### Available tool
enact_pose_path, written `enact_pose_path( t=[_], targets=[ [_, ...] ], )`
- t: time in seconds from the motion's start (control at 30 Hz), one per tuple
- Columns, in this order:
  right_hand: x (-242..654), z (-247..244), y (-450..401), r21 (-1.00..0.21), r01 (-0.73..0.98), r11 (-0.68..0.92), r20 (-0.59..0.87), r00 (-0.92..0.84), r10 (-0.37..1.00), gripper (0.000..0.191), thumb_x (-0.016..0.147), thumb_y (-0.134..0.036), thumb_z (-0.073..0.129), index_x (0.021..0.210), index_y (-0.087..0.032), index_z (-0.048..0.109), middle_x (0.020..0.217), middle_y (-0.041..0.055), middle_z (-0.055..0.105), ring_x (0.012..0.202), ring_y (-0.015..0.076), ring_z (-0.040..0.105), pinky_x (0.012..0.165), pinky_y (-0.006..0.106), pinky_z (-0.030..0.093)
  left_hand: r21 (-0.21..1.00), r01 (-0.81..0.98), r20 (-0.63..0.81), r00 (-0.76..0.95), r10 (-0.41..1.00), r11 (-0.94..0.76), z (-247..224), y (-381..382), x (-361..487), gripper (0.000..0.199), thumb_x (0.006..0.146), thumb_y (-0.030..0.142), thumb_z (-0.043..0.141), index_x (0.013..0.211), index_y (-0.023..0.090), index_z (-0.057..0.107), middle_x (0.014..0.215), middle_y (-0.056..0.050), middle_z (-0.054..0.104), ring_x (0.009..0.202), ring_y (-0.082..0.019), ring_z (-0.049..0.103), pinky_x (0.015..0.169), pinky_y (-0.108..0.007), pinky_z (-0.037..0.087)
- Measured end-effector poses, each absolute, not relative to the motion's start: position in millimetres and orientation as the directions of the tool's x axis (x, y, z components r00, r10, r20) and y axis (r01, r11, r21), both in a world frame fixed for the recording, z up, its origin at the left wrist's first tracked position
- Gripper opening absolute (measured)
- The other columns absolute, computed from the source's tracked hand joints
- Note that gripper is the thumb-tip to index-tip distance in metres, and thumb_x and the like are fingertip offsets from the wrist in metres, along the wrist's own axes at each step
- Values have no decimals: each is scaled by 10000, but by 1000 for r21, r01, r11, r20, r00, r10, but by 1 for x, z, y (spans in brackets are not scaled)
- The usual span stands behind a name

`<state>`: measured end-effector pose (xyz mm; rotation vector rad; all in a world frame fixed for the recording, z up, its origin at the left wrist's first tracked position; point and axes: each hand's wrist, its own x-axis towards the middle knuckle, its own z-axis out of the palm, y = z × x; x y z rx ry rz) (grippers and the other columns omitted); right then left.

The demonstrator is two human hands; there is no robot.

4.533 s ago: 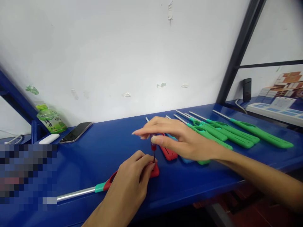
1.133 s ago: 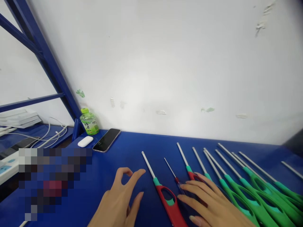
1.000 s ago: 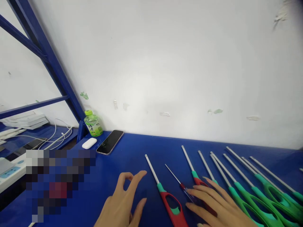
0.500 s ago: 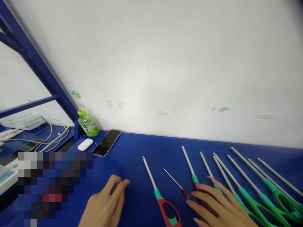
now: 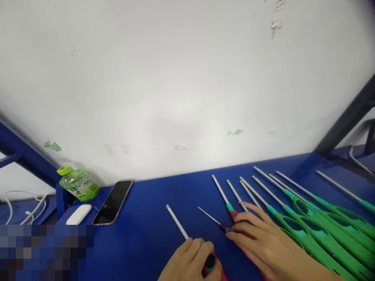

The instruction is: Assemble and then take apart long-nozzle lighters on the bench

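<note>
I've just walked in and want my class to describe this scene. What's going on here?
At a blue table, a person has the left hand wrapped around a red-handled lighter. The right hand is at the handle end of a screwdriver; whether it grips it is unclear. Green-handled lighters lie to the right; a phone and bottle are at the left.
</note>
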<state>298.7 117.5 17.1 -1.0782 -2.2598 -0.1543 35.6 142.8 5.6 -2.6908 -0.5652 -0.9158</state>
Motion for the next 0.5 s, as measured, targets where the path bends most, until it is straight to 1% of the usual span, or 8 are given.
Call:
enact_pose_path(
  t=[0.1, 0.17, 0.33, 0.43, 0.5],
  targets=[
    [299, 22, 118, -129, 743, 657, 587, -477, 654, 286, 1105, -247, 484, 1245, -281, 731, 950, -18, 769, 991, 214, 659, 1174, 445, 324, -65, 405, 624, 730, 280, -912, 3, 153, 41, 149, 995, 121, 599, 901, 212, 671, 901, -18, 642, 780, -158, 609, 694, -269, 540],
    [303, 28, 119, -120, 754, 646, 585, -472, 660, 299, 1109, -210, 466, 1254, -263, 722, 975, -16, 778, 992, 206, 665, 1154, 442, 354, -31, 400, 614, 731, 298, -916, 1, 154, 40, 127, 1020, 167, 600, 926, 215, 671, 909, -21, 636, 801, -170, 590, 709, -291, 518],
    [319, 41, 122, -34, 754, 656, 576, -521, 630, 270, 1085, -175, 534, 1293, -233, 696, 1130, -4, 800, 1085, 205, 673, 1188, 443, 328, 40, 389, 576, 744, 339, -921, 1, 149, 34, 113, 1062, 214, 573, 1000, 221, 667, 964, -26, 634, 838, -176, 559, 754, -313, 468],
    [325, 41, 122, -7, 736, 677, 594, -542, 595, 290, 1063, -154, 569, 1312, -234, 694, 1168, -4, 801, 1089, 196, 682, 1202, 440, 327, 76, 393, 518, 770, 373, -916, 5, 146, 31, 68, 1051, 271, 612, 1061, 222, 658, 1033, -40, 629, 879, -186, 564, 787, -327, 466],
    [326, 40, 121, 5, 730, 683, 602, -548, 581, 302, 1060, -161, 571, 1321, -240, 699, 1174, 0, 802, 1097, 198, 690, 1196, 447, 346, 98, 391, 471, 792, 389, -915, 8, 144, 29, 194, 1023, 385, 662, 1120, 218, 645, 1072, -55, 616, 915, -201, 573, 823, -347, 476]
  ],
)
